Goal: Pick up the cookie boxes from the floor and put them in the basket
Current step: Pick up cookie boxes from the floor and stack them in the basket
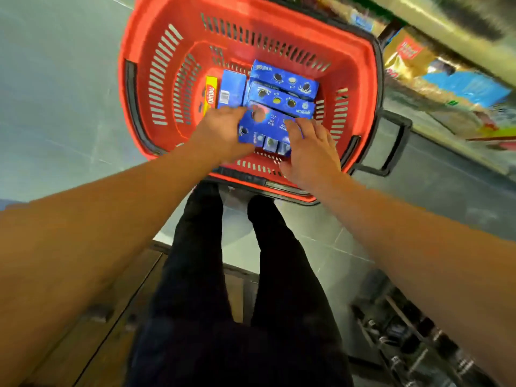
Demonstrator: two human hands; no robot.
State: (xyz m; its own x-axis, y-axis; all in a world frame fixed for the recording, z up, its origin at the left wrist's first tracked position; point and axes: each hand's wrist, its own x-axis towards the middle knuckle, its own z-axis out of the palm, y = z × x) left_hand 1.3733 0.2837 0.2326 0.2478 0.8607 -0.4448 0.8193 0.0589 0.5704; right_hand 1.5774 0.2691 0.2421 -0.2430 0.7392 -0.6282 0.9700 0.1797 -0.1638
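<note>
The person is wearing black trousers (223, 275), the legs showing just below the red basket (134, 51). Both forearms are showing bare, with no sleeves, and both hands are showing ungloved.

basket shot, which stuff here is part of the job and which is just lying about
Part of the job: red basket, blue cookie boxes, blue box under both hands, left hand, right hand.

Lying about: shelf snack bags, yellow pack.
</note>
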